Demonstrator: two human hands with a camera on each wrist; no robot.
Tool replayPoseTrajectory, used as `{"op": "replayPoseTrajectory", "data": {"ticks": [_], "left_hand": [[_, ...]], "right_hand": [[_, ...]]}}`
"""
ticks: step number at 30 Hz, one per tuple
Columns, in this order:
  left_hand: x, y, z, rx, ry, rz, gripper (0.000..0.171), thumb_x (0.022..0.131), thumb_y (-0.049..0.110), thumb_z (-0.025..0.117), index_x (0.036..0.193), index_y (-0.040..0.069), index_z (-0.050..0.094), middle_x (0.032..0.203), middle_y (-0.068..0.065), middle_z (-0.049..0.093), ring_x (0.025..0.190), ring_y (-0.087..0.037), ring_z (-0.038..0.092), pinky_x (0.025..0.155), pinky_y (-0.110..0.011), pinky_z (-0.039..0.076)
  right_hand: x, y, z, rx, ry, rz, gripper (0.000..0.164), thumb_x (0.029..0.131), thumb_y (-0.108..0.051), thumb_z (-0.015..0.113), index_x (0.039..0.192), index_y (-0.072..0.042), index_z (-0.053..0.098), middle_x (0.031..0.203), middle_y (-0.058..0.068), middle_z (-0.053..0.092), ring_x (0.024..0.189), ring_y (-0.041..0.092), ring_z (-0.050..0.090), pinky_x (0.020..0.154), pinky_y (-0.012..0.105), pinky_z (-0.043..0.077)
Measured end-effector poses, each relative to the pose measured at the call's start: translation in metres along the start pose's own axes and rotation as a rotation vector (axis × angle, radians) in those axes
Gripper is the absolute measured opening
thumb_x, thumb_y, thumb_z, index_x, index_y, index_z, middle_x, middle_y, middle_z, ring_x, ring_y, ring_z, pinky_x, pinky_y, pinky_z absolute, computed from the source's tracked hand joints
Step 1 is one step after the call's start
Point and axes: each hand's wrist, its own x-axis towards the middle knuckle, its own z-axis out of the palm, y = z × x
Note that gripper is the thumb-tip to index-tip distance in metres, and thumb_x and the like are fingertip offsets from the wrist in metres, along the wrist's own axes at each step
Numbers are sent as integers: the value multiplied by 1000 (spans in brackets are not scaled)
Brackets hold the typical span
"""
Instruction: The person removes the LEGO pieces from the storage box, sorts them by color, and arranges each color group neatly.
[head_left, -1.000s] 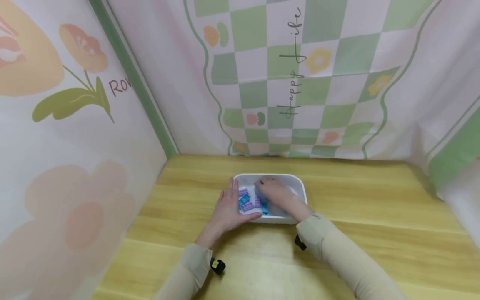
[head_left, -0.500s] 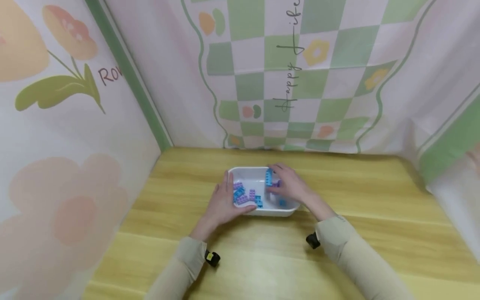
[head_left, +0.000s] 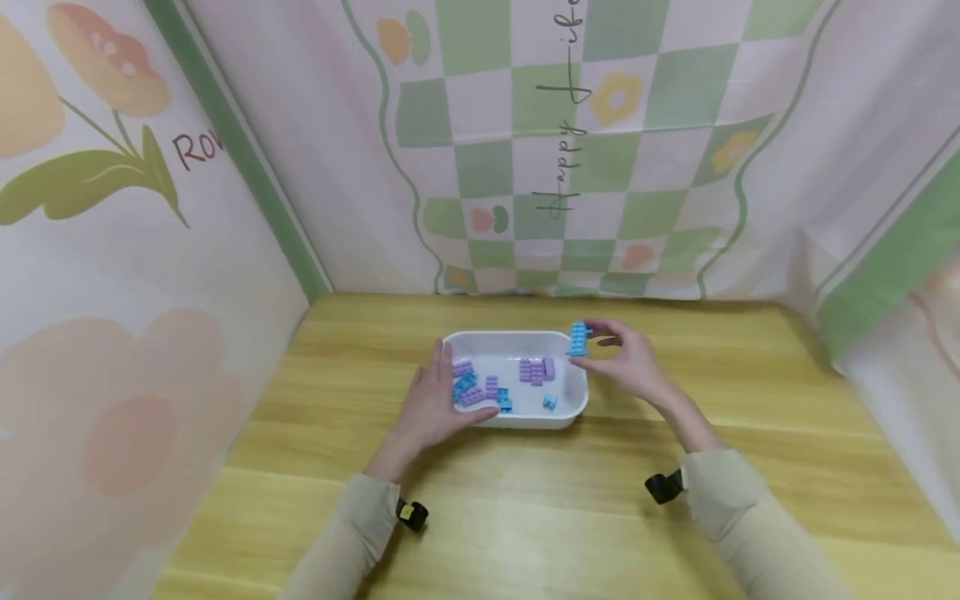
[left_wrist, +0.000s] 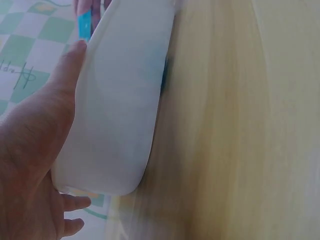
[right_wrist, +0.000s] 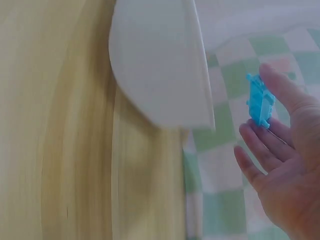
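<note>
My right hand [head_left: 626, 362] pinches a light-blue building block [head_left: 578, 339] between thumb and fingertips, just above the right end of a white plastic tub [head_left: 517, 422]. In the right wrist view, the block [right_wrist: 260, 101] shows small pegs sticking out from it. My left hand [head_left: 435, 404] rests against the tub's left end, its thumb along the front rim and its fingers stretched along the left side. Inside the tub lie several purple studded blocks [head_left: 532, 371], blue blocks [head_left: 463, 386] at the left, and a small light-blue piece [head_left: 550, 402]. My left hand partly hides the left end.
The tub stands on a wood-grain table [head_left: 525, 508] near its back edge. Behind it hangs a green-and-white checked cloth [head_left: 555, 167]. A flower-patterned panel [head_left: 150, 375] borders the table on the left.
My right hand has come up out of the tub with the light-blue block and moved right, past the rim. My left hand has stayed at the tub's left end.
</note>
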Motion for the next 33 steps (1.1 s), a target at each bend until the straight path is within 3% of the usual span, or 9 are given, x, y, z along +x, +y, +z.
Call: {"op": "replayPoseTrajectory", "data": {"ticks": [2, 5, 10, 13, 16, 20, 22, 24, 33], "left_hand": [[-1, -3, -2, 0, 1, -1, 144, 85, 85, 72, 176, 4, -5, 186, -22, 1, 169, -46, 25, 142, -56, 15], [-2, -7, -5, 3, 5, -3, 143, 86, 85, 72, 176, 4, -3, 186, -23, 1, 169, -47, 25, 142, -57, 15], [-2, -13, -10, 5, 3, -6, 143, 86, 85, 71, 176, 4, -4, 186, -23, 1, 169, -47, 23, 142, -58, 14], [-2, -16, -12, 1, -5, -14, 143, 86, 86, 71, 176, 4, -5, 186, -22, 0, 169, -47, 22, 142, -58, 13], [-2, -18, -13, -2, -21, -22, 144, 86, 86, 71, 176, 4, -6, 186, -22, -1, 170, -46, 20, 142, -56, 12], [-2, -21, -15, -15, -33, -30, 144, 86, 84, 72, 176, 4, -6, 186, -22, -1, 170, -46, 20, 142, -56, 12], [-2, -22, -15, -24, -34, -31, 144, 86, 83, 73, 176, 3, -6, 186, -22, -1, 169, -47, 21, 142, -56, 12], [-1, -22, -15, -28, -36, -35, 144, 86, 82, 74, 176, 4, -6, 186, -21, -1, 169, -47, 21, 142, -55, 11], [0, -23, -14, -30, -55, -37, 144, 86, 83, 74, 175, 6, -8, 187, -19, -4, 170, -46, 19, 141, -55, 12]], "right_hand": [[-4, 5, -10, 1, 27, -5, 65, 93, -9, 88, 148, 8, 60, 139, 31, 71, 127, 44, 67, 108, 26, 58], [-9, 16, -24, -8, 57, -13, 64, 92, -7, 88, 148, 9, 60, 138, 32, 71, 120, 19, 69, 97, 4, 48], [-19, 37, -47, -43, 72, 8, 66, 94, -12, 88, 150, 7, 58, 141, 33, 69, 110, -14, 55, 96, 1, 46], [-25, 49, -57, -79, 70, 25, 66, 95, -14, 88, 150, 7, 59, 141, 33, 69, 115, -3, 61, 98, 7, 49], [-33, 61, -65, -121, 48, 37, 63, 95, -14, 88, 147, 8, 60, 141, 33, 69, 122, 25, 69, 100, 15, 52], [-41, 77, -73, -152, -24, 67, 63, 95, -12, 87, 145, 11, 59, 143, 37, 65, 130, 54, 63, 112, 50, 58], [-45, 84, -75, -149, -66, 99, 65, 95, -14, 86, 147, 12, 56, 146, 38, 62, 135, 59, 59, 116, 70, 50], [-48, 90, -76, -140, -102, 132, 68, 97, -17, 86, 150, 12, 53, 150, 40, 59, 138, 63, 55, 118, 79, 43], [-59, 107, -72, -152, -112, 150, 73, 97, -21, 86, 153, 10, 51, 153, 40, 55, 145, 63, 46, 120, 81, 36]]}}
